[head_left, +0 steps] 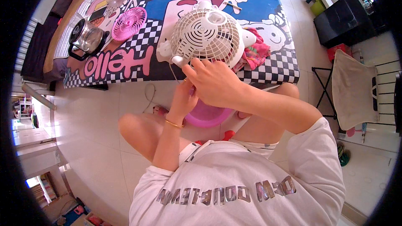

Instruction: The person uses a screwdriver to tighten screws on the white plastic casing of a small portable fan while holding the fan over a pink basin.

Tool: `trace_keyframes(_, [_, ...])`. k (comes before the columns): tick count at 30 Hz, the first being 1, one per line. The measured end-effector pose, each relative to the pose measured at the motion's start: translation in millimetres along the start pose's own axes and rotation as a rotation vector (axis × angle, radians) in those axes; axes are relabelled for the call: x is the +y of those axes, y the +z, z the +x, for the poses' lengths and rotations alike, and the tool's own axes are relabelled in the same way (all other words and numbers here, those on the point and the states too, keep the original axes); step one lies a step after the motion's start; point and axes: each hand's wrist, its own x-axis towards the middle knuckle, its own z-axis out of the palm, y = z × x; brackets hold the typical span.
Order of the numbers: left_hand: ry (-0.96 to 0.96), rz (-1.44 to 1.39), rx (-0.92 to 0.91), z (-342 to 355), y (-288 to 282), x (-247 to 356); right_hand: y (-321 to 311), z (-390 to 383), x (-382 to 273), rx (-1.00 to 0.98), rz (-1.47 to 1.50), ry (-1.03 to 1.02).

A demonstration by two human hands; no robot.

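A white desk fan [206,35] with a round grille lies tilted at the near edge of a bed with a cartoon-print cover [176,65]. My right hand [213,79] rests against the fan's lower rim, fingers curled at the grille edge. My left hand [183,100], with a gold bangle at the wrist, sits just below it, partly hidden behind the right hand; what it grips cannot be seen. A pink plastic basin [208,115] lies under both hands between my knees.
A small pink fan grille [129,23], a steel kettle [87,37] and a crumpled pink cloth [256,52] lie on the bed. A white cord [148,96] trails on the tiled floor. A folding chair [354,90] and black cabinet [341,19] stand right.
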Motion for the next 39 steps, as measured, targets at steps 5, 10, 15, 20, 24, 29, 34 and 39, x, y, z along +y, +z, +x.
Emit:
trace_keyframes(5, [-0.1, -0.199, 0.103, 8.3, 10.7, 7.9, -2.5, 1.3, -1.5, -0.27, 0.101, 0.12])
trace_keyframes(10, [-0.101, -0.182, 0.037, 5.0, 9.6, 5.0, 6.5, -4.2, 1.3, -0.105, 0.046, 0.025])
trace_keyframes(15, [-0.062, -0.106, 0.045, 0.4, 8.5, -0.1, -4.2, -1.5, -1.0, -0.035, 0.029, 0.04])
trace_keyframes(20, [-0.143, -0.118, 0.076, 4.7, 10.4, 7.1, -8.1, 3.4, -2.7, -0.36, 0.116, 0.14])
trace_keyframes(24, [-0.126, -0.12, 0.062, 3.0, 10.0, -5.6, 3.8, -4.2, -0.7, -0.07, 0.019, 0.027])
trace_keyframes(29, [-0.22, -0.094, 0.018, 1.8, 9.4, 0.0, 2.8, -3.0, 0.0, -0.015, 0.034, 0.024])
trace_keyframes(34, [-0.236, -0.102, 0.081, 5.4, 16.4, 1.6, -4.1, 1.7, -0.4, -0.36, 0.059, 0.094])
trace_keyframes(39, [-0.007, -0.046, 0.223, 10.9, 21.2, -2.2, -1.7, 0.6, 8.8, -0.067, 0.297, 0.111])
